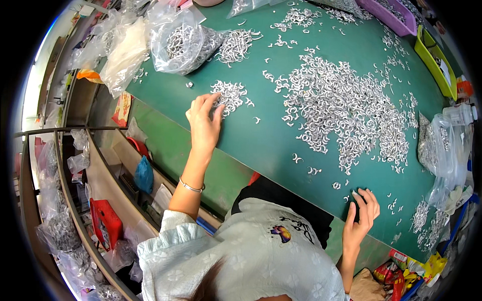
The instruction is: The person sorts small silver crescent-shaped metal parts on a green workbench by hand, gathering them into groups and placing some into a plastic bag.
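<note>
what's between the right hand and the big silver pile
Between the right hand and big pile: a few loose silver pieces on green tabletop, in the head view.

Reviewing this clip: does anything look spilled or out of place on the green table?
Nothing is clearly spilled. A few stray silvery pieces lie between the large pile and the near edge of the table, which looks slightly untidy beside the gathered heap. They are too small here to check for damage.

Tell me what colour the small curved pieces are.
The pieces are silver, seen best in the head view.
</note>
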A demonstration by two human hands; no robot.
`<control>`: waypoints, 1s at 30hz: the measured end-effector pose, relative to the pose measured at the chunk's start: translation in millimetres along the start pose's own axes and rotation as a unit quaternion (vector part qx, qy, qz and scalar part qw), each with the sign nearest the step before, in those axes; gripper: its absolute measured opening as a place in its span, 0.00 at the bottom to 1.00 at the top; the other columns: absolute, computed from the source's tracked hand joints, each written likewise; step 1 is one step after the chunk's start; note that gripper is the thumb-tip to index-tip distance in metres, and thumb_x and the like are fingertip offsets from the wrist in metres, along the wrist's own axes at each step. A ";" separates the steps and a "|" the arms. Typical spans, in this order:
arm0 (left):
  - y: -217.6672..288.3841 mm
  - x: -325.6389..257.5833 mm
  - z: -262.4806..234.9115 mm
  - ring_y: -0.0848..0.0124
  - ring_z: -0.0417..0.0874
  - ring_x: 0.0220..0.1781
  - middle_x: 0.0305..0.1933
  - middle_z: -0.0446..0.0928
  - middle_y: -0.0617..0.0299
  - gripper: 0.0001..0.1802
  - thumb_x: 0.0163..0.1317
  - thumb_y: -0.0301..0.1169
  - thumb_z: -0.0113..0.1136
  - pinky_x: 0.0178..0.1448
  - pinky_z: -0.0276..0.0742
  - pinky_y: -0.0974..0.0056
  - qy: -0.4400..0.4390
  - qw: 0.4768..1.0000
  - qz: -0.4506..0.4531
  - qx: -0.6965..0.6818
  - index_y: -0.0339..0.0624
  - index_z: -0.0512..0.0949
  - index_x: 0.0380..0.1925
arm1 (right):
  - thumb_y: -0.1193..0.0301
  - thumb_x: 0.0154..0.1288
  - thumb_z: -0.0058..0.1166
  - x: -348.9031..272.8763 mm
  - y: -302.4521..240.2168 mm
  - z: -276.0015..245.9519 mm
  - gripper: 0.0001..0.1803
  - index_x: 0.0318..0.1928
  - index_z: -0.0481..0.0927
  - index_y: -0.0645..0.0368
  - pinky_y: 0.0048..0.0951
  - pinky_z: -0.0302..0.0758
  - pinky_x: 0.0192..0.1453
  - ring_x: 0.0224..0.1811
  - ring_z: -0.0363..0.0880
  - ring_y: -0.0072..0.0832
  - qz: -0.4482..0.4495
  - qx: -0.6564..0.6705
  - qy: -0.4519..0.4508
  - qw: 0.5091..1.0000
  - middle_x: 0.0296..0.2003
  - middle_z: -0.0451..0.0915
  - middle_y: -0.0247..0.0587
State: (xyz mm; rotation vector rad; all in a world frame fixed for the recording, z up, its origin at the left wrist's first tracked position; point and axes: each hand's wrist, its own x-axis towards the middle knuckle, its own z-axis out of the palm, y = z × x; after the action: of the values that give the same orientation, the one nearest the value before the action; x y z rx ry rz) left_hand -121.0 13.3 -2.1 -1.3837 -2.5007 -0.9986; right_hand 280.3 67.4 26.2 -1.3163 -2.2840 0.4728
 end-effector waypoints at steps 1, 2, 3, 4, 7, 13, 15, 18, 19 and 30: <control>-0.7 3.1 0.9 0.64 0.74 0.46 0.41 0.75 0.61 0.11 0.54 0.26 0.67 0.54 0.61 0.59 -0.003 1.000 0.012 0.014 0.44 0.82 0.39 | 0.79 0.59 0.55 0.1 -0.1 0.2 0.10 0.42 0.81 0.64 0.43 0.59 0.64 0.57 0.73 0.45 -0.001 0.000 -0.001 1.000 0.47 0.79 0.43; -1.3 7.2 1.2 0.64 0.74 0.46 0.41 0.75 0.61 0.11 0.54 0.25 0.67 0.54 0.61 0.59 -0.007 0.999 0.024 0.029 0.44 0.82 0.39 | 0.79 0.59 0.55 0.0 -0.4 0.5 0.10 0.42 0.81 0.64 0.43 0.59 0.64 0.57 0.73 0.45 -0.001 0.000 -0.002 1.000 0.47 0.79 0.43; -0.7 11.3 1.3 0.64 0.74 0.46 0.40 0.74 0.61 0.11 0.54 0.25 0.67 0.53 0.61 0.59 -0.011 0.998 0.037 0.043 0.44 0.82 0.39 | 0.79 0.59 0.55 -0.3 0.0 0.1 0.10 0.42 0.81 0.64 0.43 0.59 0.64 0.57 0.73 0.45 0.001 -0.001 -0.003 1.000 0.47 0.79 0.43; -0.5 14.7 0.0 0.64 0.74 0.46 0.41 0.74 0.61 0.11 0.53 0.25 0.67 0.53 0.62 0.59 -0.022 0.997 0.041 0.054 0.44 0.82 0.39 | 0.79 0.59 0.55 -1.0 0.5 0.2 0.10 0.42 0.81 0.64 0.43 0.59 0.64 0.57 0.73 0.45 0.003 -0.001 -0.003 1.000 0.47 0.79 0.43; -0.4 24.4 -7.5 0.64 0.75 0.46 0.40 0.75 0.61 0.10 0.52 0.26 0.68 0.51 0.62 0.61 -0.053 0.995 0.055 0.070 0.44 0.83 0.36 | 0.79 0.59 0.55 -1.8 1.0 0.9 0.10 0.42 0.81 0.64 0.43 0.59 0.64 0.56 0.73 0.45 0.005 -0.002 -0.001 1.000 0.47 0.79 0.43; -6.5 35.8 -10.5 0.61 0.81 0.39 0.36 0.79 0.57 0.07 0.52 0.22 0.67 0.46 0.73 0.62 -0.045 0.995 0.086 -0.005 0.38 0.82 0.33 | 0.79 0.60 0.54 -0.7 1.3 2.7 0.09 0.42 0.81 0.64 0.43 0.59 0.64 0.56 0.73 0.45 0.005 0.000 0.012 1.000 0.46 0.79 0.43; -0.8 44.4 -13.8 0.61 0.82 0.38 0.36 0.80 0.56 0.08 0.52 0.20 0.66 0.44 0.75 0.63 -0.023 0.995 0.091 -0.022 0.37 0.81 0.33 | 0.79 0.60 0.54 -1.1 1.7 2.9 0.09 0.42 0.81 0.64 0.43 0.59 0.64 0.56 0.73 0.45 0.006 0.002 0.018 1.000 0.46 0.79 0.43; 5.9 64.5 -12.0 0.68 0.82 0.37 0.35 0.82 0.56 0.06 0.55 0.22 0.66 0.44 0.75 0.65 -0.010 0.996 0.057 -0.064 0.35 0.81 0.34 | 0.79 0.60 0.53 -1.7 1.7 3.8 0.09 0.41 0.81 0.64 0.42 0.60 0.63 0.55 0.74 0.44 0.006 0.003 0.022 1.000 0.46 0.79 0.43; 6.8 73.3 -8.4 0.69 0.82 0.37 0.34 0.82 0.56 0.06 0.55 0.23 0.65 0.44 0.75 0.66 -0.012 0.996 0.037 -0.074 0.35 0.81 0.34 | 0.79 0.61 0.53 -1.2 0.9 4.3 0.09 0.41 0.81 0.64 0.42 0.60 0.63 0.55 0.74 0.44 0.005 0.003 0.022 1.000 0.46 0.79 0.43; -1.7 63.4 -17.6 0.65 0.80 0.36 0.32 0.80 0.57 0.07 0.53 0.22 0.64 0.44 0.75 0.62 -0.209 0.976 -0.029 -0.056 0.36 0.82 0.33 | 0.80 0.61 0.52 -3.8 5.7 6.0 0.08 0.41 0.81 0.64 0.42 0.60 0.63 0.54 0.74 0.43 0.016 -0.005 0.035 0.999 0.45 0.79 0.44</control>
State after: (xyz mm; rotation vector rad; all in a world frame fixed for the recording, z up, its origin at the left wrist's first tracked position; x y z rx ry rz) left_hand -162.6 47.5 35.8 -1.7197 -2.8309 -0.9546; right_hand 282.8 66.5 17.6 -1.3563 -2.2139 0.4194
